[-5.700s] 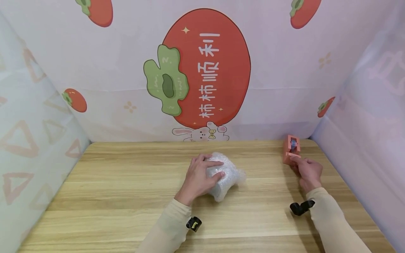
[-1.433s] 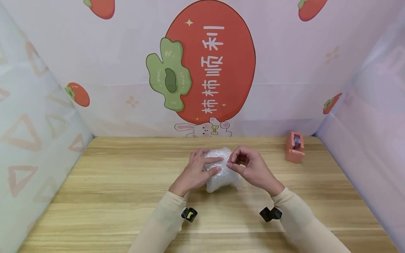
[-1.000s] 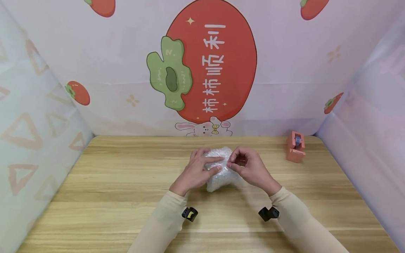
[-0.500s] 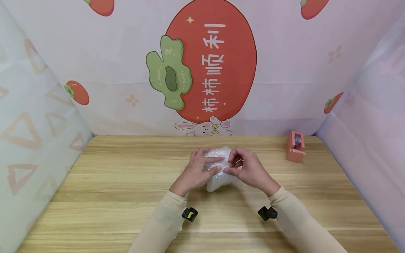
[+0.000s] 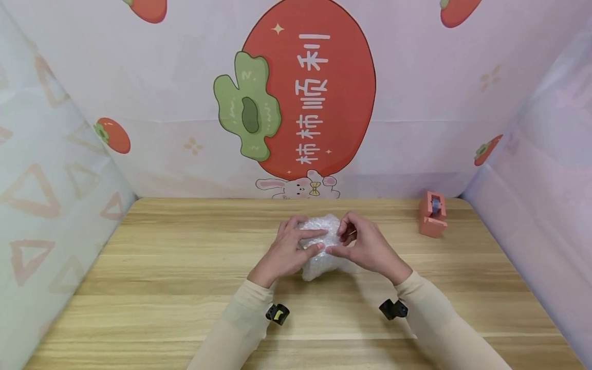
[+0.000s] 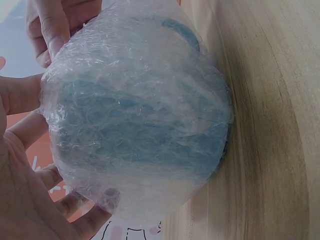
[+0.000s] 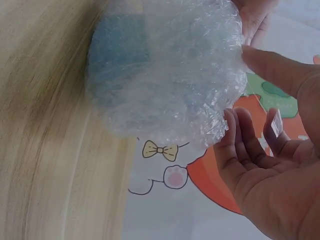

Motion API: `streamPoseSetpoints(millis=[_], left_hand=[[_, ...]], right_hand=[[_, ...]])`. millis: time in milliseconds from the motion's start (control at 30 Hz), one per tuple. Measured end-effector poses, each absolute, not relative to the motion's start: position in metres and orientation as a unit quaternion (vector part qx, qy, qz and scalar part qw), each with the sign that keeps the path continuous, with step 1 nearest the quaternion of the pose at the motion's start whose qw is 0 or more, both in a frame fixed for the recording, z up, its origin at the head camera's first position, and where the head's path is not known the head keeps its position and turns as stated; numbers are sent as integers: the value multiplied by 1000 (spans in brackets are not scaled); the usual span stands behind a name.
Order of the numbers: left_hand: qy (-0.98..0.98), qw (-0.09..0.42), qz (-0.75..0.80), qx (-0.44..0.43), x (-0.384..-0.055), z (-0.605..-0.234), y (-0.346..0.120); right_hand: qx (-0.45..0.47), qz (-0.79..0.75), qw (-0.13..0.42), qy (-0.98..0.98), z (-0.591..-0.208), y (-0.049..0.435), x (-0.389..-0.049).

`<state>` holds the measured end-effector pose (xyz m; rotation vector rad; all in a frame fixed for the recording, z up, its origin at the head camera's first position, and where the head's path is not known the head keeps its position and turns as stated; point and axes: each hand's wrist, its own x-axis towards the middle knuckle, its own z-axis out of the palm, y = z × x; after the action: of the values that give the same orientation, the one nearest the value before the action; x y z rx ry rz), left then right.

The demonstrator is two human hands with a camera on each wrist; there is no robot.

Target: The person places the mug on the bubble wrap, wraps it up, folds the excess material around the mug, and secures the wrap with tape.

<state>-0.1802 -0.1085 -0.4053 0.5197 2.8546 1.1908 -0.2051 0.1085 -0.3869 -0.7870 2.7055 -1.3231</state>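
Note:
A blue cup-like object in bubble wrap lies on the table in the head view. Through the wrap in the left wrist view, a blue curved part like a handle shows. My left hand holds the bundle from the left, thumb and fingers spread over its top and far side. On the right, my right hand touches the wrap with thumb and some fingertips, thumb apart from the half-bent fingers. A small clear strip, like tape, sticks to one right fingertip in the right wrist view.
A pink tape dispenser with a roll in it stands at the back right of the wooden table. A printed cloth backdrop rises behind the table, with more cloth at both sides.
My right hand has left the tape dispenser and come to the bundle's right side. Its thumb and finger, pinched together a second ago, have since parted. My left hand stays on the bundle.

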Motion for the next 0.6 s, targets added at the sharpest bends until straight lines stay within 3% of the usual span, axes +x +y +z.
streamPoseSetpoints(millis=[600], left_hand=[[911, 4, 376, 168, -181, -405, -109]], right_hand=[[-252, -420, 55, 870, -382, 115, -215]])
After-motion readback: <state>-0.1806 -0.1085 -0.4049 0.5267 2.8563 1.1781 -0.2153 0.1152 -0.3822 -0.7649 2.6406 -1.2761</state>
